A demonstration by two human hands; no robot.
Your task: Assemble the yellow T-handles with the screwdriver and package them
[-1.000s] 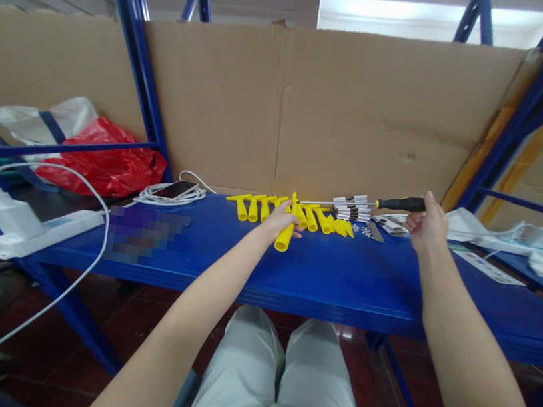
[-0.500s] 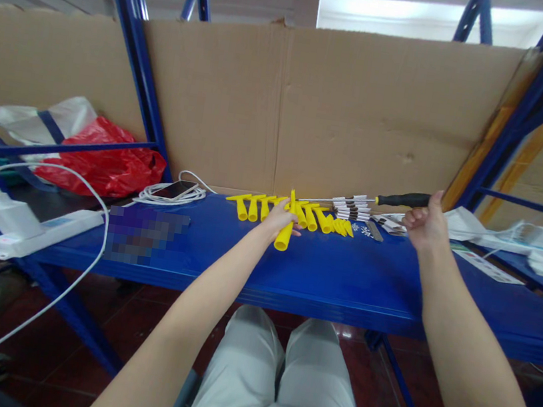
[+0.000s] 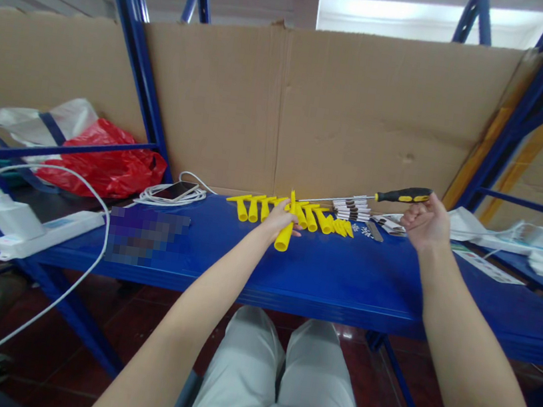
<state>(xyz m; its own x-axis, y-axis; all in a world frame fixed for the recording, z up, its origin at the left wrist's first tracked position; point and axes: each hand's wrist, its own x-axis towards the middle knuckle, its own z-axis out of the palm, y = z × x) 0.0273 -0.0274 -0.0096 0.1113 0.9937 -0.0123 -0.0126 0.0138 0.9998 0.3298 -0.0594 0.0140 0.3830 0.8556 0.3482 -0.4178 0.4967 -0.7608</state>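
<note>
Two hands: the left hand (image 3: 280,220), at the centre of the frame, is closed around a yellow tube (image 3: 283,239); the right hand (image 3: 430,227), right of centre, grips a screwdriver (image 3: 404,194) by its handle end.
Screwdriver: black-and-yellow handle, thin shaft running left towards the tube; at this size I cannot tell whether the tip touches it.
Shelf: a glossy blue shelf (image 3: 337,273) crosses the middle of the frame, with the tube above it.
Row: yellow pieces (image 3: 242,209) line the back edge on both sides of the left hand; to their right come small yellow parts (image 3: 343,228), striped strips (image 3: 351,208) and a metal plate (image 3: 374,231).
Left of frame: phone (image 3: 175,189), coiled cable (image 3: 165,200), power strip (image 3: 66,227), red bag (image 3: 116,158) and pale bag (image 3: 79,114).
Right of frame: a printed sheet (image 3: 487,266) lies flat.
Backdrop: brown cardboard (image 3: 355,114) between blue posts (image 3: 135,43).
Room: bright light (image 3: 419,17) at upper right, dark red floor (image 3: 154,322) below.
Bottom centre: pale trousers (image 3: 255,390).
</note>
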